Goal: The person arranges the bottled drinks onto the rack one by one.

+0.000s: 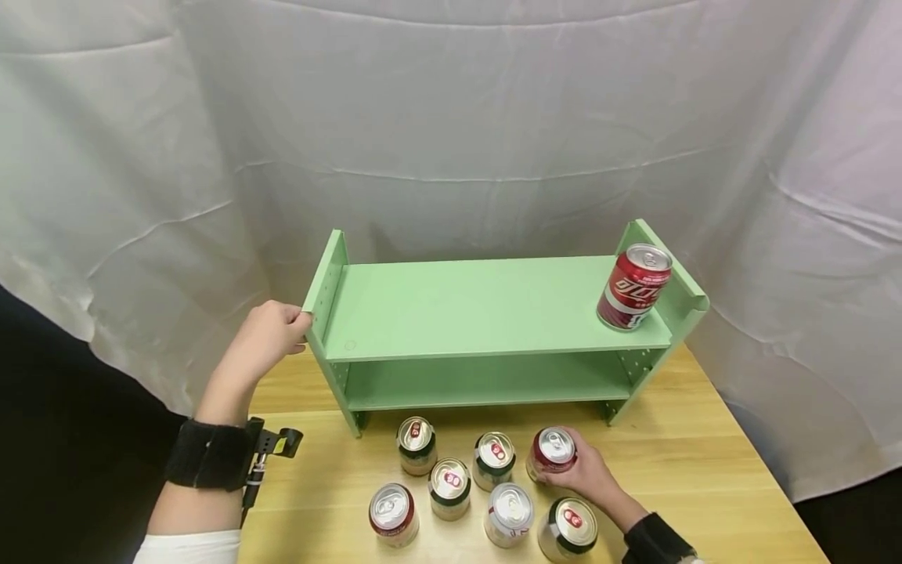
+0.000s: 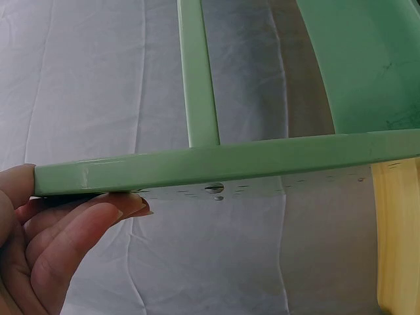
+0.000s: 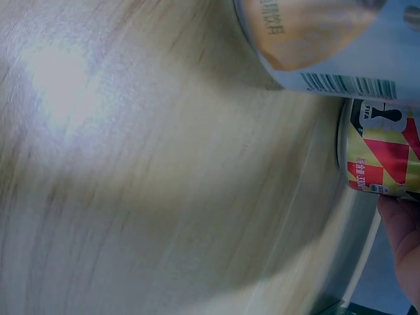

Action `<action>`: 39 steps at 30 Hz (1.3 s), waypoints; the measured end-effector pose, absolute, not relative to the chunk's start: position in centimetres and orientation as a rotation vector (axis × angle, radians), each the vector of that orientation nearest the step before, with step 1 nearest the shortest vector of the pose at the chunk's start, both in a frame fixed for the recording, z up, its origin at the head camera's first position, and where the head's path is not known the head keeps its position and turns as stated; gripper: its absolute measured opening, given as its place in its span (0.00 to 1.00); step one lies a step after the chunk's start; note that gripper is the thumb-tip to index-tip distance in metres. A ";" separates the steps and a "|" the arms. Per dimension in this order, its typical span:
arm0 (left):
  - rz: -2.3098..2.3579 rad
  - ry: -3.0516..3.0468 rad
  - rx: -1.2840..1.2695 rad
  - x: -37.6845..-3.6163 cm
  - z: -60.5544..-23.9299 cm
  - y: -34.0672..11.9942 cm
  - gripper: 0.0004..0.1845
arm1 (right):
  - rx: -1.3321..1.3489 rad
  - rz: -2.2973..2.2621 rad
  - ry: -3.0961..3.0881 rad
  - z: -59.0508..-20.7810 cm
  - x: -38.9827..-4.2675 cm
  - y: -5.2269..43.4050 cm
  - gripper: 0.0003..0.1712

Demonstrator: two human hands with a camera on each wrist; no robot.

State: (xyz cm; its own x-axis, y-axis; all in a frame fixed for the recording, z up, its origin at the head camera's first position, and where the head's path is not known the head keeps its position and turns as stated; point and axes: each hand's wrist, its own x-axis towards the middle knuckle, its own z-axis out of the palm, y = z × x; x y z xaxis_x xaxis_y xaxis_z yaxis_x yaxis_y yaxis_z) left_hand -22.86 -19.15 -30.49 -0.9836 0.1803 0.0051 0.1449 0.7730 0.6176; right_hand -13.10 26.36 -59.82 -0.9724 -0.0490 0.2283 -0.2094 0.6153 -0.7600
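My left hand [image 1: 268, 337] grips the front top corner of the left side panel of a light green two-tier shelf [image 1: 458, 309]. In the left wrist view, fingers [image 2: 72, 243] curl under the panel's edge [image 2: 230, 164]. On the table in front of the shelf, my right hand [image 1: 590, 479] holds a red drink can [image 1: 554, 450] with a silver lid round its side. The right wrist view shows that can's red and yellow pattern [image 3: 387, 151], with a fingertip beside it. Another red can [image 1: 634, 286] stands upright on the top tier at the right end.
Several upright cans stand around the held one: a gold-lidded can [image 1: 569, 526] near my right wrist, a silver-lidded can [image 1: 509, 513], a red-sided can [image 1: 393, 515] and more gold-lidded cans [image 1: 449, 487]. A pale curtain [image 1: 493, 141] hangs behind the wooden table [image 1: 690, 470].
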 end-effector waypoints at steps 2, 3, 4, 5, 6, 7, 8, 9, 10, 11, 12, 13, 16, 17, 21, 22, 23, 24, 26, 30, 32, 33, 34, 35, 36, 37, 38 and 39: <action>1.008 2.905 0.273 -22.8 -30.5 -19.3 0.18 | 0.216 1.282 -2.659 -59.5 -13.1 26.4 0.48; 1.010 2.903 0.274 -22.8 -30.6 -19.3 0.18 | 0.227 1.276 -2.660 -59.3 -13.2 26.4 0.48; 1.011 2.904 0.278 -22.8 -30.6 -19.4 0.18 | 0.236 1.267 -2.661 -59.1 -13.2 26.4 0.48; 1.016 2.902 0.275 -22.8 -30.6 -19.4 0.18 | 0.245 1.258 -2.661 -58.9 -13.2 26.4 0.48; 1.022 2.900 0.272 -22.9 -30.7 -19.4 0.18 | 0.254 1.251 -2.660 -58.6 -13.3 26.4 0.48; 1.027 2.897 0.269 -22.9 -30.7 -19.4 0.18 | 0.264 1.239 -2.664 -58.4 -13.3 26.4 0.48; 1.031 2.894 0.265 -22.9 -30.7 -19.5 0.18 | 0.270 1.233 -2.667 -58.2 -13.4 26.4 0.48; 1.034 2.893 0.262 -23.0 -30.8 -19.5 0.18 | 0.275 1.221 -2.673 -57.9 -13.4 26.4 0.48; 1.038 2.891 0.260 -23.0 -30.8 -19.5 0.18 | 0.273 1.214 -2.679 -57.7 -13.4 26.4 0.49; 1.043 2.886 0.257 -23.0 -30.8 -19.5 0.18 | 0.273 1.209 -2.685 -57.4 -13.4 26.4 0.49; 1.042 2.882 0.257 -23.0 -30.8 -19.5 0.18 | 0.276 1.202 -2.692 -57.1 -13.3 26.4 0.49; 1.042 2.879 0.254 -23.0 -30.8 -19.6 0.18 | 0.280 1.191 -2.698 -56.8 -13.3 26.4 0.49; 1.049 2.875 0.247 -23.0 -30.8 -19.5 0.18 | 0.284 1.174 -2.702 -55.8 -13.2 26.4 0.49; 1.053 2.873 0.244 -23.0 -30.8 -19.5 0.18 | 0.287 1.166 -2.702 -55.4 -13.1 26.5 0.49; 1.079 2.860 0.226 -23.0 -30.9 -19.4 0.19 | 0.314 1.121 -2.698 -54.3 -13.0 26.6 0.48; 1.085 2.857 0.222 -23.0 -30.9 -19.5 0.19 | 0.322 1.114 -2.699 -54.1 -12.9 26.6 0.48; 1.091 2.853 0.219 -23.0 -30.9 -19.5 0.18 | 0.331 1.105 -2.698 -53.9 -12.9 26.6 0.48; 1.090 2.852 0.216 -23.0 -30.9 -19.5 0.19 | 0.338 1.096 -2.698 -53.7 -12.9 26.6 0.48; 1.075 2.861 0.218 -23.0 -30.8 -19.6 0.19 | 0.341 1.085 -2.695 -53.2 -13.0 26.4 0.48; 1.032 2.881 0.218 -23.0 -30.9 -19.7 0.19 | 0.317 1.036 -2.703 -51.9 -12.8 26.1 0.48; 1.037 2.878 0.222 -23.0 -30.9 -19.6 0.19 | 0.300 1.001 -2.703 -51.0 -12.6 25.8 0.48; 1.043 2.874 0.223 -23.0 -30.9 -19.6 0.19 | 0.291 0.981 -2.704 -50.6 -12.5 25.8 0.48; 1.049 2.870 0.225 -22.9 -30.8 -19.5 0.19 | 0.285 0.973 -2.704 -50.1 -12.4 25.7 0.47; 1.055 2.864 0.227 -22.9 -30.8 -19.4 0.20 | 0.285 0.957 -2.700 -49.7 -12.4 25.6 0.47; 1.058 2.864 0.231 -22.9 -30.8 -19.4 0.20 | 0.288 0.944 -2.694 -49.3 -12.3 25.6 0.47; 1.057 2.864 0.231 -23.0 -30.8 -19.4 0.20 | 0.291 0.929 -2.690 -49.0 -12.3 25.5 0.47; 1.054 2.863 0.228 -23.0 -30.8 -19.3 0.20 | 0.293 0.919 -2.687 -48.7 -12.3 25.5 0.47; 1.053 2.862 0.227 -23.0 -30.9 -19.3 0.20 | 0.298 0.909 -2.686 -48.5 -12.3 25.4 0.47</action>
State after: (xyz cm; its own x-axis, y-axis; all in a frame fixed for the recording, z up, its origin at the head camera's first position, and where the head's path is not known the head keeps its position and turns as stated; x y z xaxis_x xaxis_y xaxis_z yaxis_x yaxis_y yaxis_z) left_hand -22.98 -19.33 -30.88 -0.9854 0.1678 -0.0274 0.1100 0.7522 0.6497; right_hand -12.27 25.42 -48.49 -0.9368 -0.1016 0.3347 -0.2840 0.7797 -0.5580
